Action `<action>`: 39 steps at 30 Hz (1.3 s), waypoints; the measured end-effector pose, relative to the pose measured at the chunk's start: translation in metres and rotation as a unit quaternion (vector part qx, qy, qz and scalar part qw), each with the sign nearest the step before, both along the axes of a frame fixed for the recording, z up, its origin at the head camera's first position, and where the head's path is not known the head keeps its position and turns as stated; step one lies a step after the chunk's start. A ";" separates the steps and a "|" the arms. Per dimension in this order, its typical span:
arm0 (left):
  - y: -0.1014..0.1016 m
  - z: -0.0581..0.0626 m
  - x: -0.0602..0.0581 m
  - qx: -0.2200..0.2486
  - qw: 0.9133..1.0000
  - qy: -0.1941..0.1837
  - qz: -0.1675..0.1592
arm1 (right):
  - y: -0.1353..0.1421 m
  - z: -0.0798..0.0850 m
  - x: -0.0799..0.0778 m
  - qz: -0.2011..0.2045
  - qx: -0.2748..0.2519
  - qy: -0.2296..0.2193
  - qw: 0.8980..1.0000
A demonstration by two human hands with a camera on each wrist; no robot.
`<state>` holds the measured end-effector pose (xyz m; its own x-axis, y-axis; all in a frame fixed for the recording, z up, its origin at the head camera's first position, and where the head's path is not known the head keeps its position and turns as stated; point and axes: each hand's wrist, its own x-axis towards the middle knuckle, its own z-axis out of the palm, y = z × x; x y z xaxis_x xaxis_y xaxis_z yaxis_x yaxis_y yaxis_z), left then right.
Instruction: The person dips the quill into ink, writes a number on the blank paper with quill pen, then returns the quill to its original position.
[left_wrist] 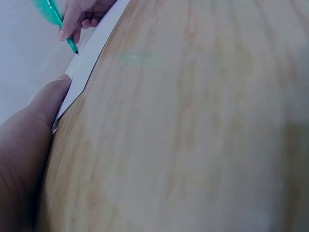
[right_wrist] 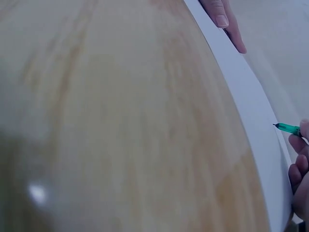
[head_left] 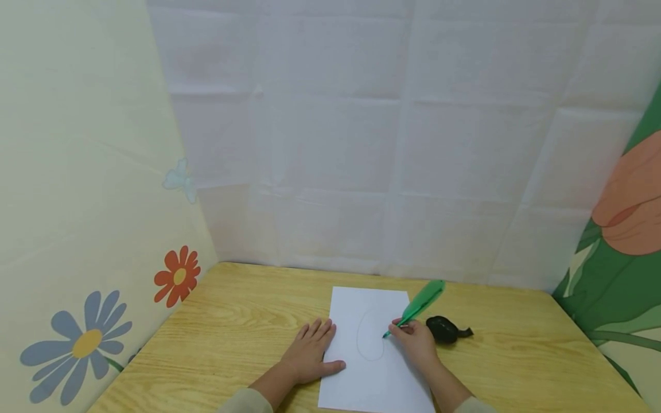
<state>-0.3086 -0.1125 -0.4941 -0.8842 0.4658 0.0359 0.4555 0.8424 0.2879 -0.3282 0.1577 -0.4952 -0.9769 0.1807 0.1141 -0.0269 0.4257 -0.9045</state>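
2 hands [head_left: 308, 355] [head_left: 418, 344] at opposite edges of paper [head_left: 369, 384] — left flat, right around green pen [head_left: 424, 300]

A right hand [head_left: 417, 344] holds a green feather-shaped pen [head_left: 420, 304] to a faint oval [head_left: 357, 335] on white paper [head_left: 364, 387] as the left hand [head_left: 310, 357] rests across its edge; a black object [head_left: 443, 330], too dark to identify, sits nearby on the counter [head_left: 248, 307].

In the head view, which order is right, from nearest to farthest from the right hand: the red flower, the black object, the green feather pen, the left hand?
1. Green feather pen: held in the right hand.
2. Black object: on the table, just right of it.
3. Left hand: to the left, touching the paper.
4. Red flower: on the left wall.
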 end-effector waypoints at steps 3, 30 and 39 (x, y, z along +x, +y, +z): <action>0.000 -0.002 -0.001 0.002 1.000 0.003 0.000 | -0.001 0.000 -0.001 0.001 -0.002 0.002 1.000; 0.001 0.000 -0.001 -0.002 1.000 -0.003 0.002 | -0.010 0.001 -0.009 -0.017 0.004 0.015 1.000; 0.001 0.002 -0.001 -0.002 1.000 -0.001 -0.002 | -0.013 -0.003 -0.014 -0.017 -0.009 0.030 0.999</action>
